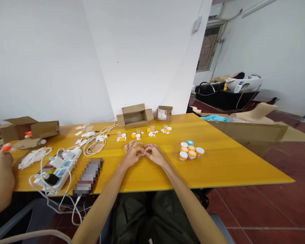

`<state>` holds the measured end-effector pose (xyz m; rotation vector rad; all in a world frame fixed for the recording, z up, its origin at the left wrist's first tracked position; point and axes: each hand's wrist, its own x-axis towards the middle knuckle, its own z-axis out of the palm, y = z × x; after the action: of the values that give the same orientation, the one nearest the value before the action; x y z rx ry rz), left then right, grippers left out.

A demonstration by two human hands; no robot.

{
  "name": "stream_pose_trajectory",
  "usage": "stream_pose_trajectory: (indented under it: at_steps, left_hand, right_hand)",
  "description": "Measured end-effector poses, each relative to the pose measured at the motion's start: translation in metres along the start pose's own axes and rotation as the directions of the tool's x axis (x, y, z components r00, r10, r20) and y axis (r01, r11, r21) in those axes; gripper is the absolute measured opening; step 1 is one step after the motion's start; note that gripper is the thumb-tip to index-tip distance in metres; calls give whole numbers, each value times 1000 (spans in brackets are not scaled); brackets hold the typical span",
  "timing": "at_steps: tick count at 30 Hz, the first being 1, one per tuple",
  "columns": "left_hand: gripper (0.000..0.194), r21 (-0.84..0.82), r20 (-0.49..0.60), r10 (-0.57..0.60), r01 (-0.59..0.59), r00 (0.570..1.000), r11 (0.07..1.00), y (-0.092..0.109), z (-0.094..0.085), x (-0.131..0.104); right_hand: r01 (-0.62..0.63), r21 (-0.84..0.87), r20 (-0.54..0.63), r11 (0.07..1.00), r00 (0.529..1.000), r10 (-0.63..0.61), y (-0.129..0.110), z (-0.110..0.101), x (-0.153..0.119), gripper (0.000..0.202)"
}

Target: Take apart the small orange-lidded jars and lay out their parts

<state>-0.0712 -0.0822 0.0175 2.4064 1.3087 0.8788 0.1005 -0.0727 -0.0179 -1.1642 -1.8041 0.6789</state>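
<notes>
Over the middle of the table, my left hand [132, 155] and my right hand [154, 154] meet at the fingertips. Both sets of fingers are curled in around something small that I cannot make out. A small tan item [126, 147] lies just behind my left hand, partly covered by it. Farther back are several little groups of parts: clear cups [138, 130], orange pieces [148, 130] and white rings [150, 134]. To the right of my right hand stands a cluster of small clear jars with white lids [183, 155], orange lids [192, 153] and a teal lid [190, 142].
Two cardboard boxes [135, 117] [164, 114] stand at the back edge. On the left are a phone [88, 176], a power strip [63, 171] with tangled white cables, and an open carton [20, 127]. Another person's hand [3, 162] holds something orange at far left.
</notes>
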Motion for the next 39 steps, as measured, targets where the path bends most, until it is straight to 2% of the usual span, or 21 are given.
stream_pose_trajectory:
  at_steps: [9,14,19,24,31,35,39]
  left_hand:
    - [3,36,-23,43,-42,999,998,-5,2,0]
    - [15,63,-33,43,-41,999,997,-6,2,-1]
    - [23,112,-23,55,-52,998,992,-5,1,-3]
    - [24,198,-16,50,-46,999,979,-2,1,-5]
    - [10,234,-2,26,-25,1000,972,0,2,-5]
    - [11,227,-4,25,-23,1000,974,-1,2,-5]
    - [18,217,-16,39,-34,999,975,-4,4,-5]
  right_hand:
    - [84,-25,-27,996,996,-85,9,5,1,11]
    - [76,1,-57,997,996,-75,8,4,1,13]
    - [82,-45,-168,996,982,-88,12,2,3,14]
    - [22,-201,-299,979,951,-83,23,1,3,14]
    - [-46,-379,-246,924,968,-53,19,3,1,14]
    - [-80,-431,-224,899,974,-21,12,2,0,14]
    - [-60,-447,-212,893,976,-40,8,1,-1,15]
